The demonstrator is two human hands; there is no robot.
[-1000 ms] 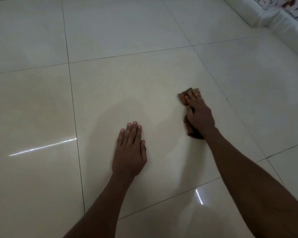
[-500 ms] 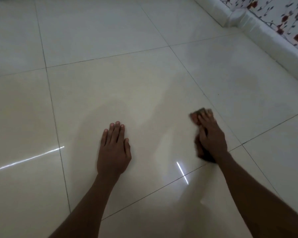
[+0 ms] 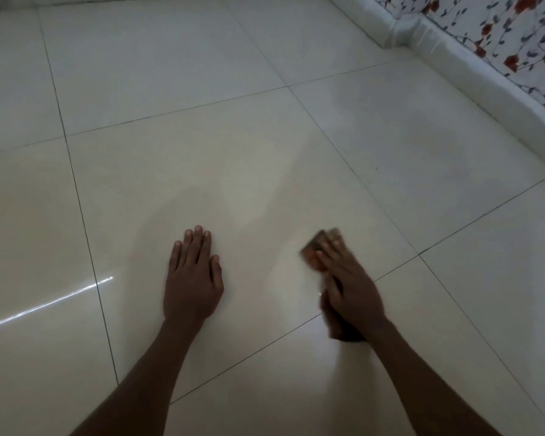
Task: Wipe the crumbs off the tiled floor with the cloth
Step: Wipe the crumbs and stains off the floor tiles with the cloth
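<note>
From the head camera, you knelt over a tiled floor (image 3: 177, 171) of large, glossy, cream-coloured squares with thin dark seams between them. A bright streak of reflected light (image 3: 48, 305) crossed the tiles on your left, and a duller, hazy patch showed on the tile ahead of your hands. Along the upper right ran a white padded edge (image 3: 472, 73), and above it sat white fabric (image 3: 501, 36) printed with red flowers and dark leaves.

Your left hand (image 3: 192, 278) lay flat on the floor, palm down, fingers straight and close together, thumb set slightly apart. Your right hand (image 3: 348, 286) pressed the cloth (image 3: 315, 251) down onto the tile, fingers stretched out over it; that hand was motion-blurred, so you could not tell exactly how the thumb sat. The cloth peeked out brownish-orange past your fingertips and dark under the heel of your hand, near a seam between two tiles. Crumbs were too small to make out.
</note>
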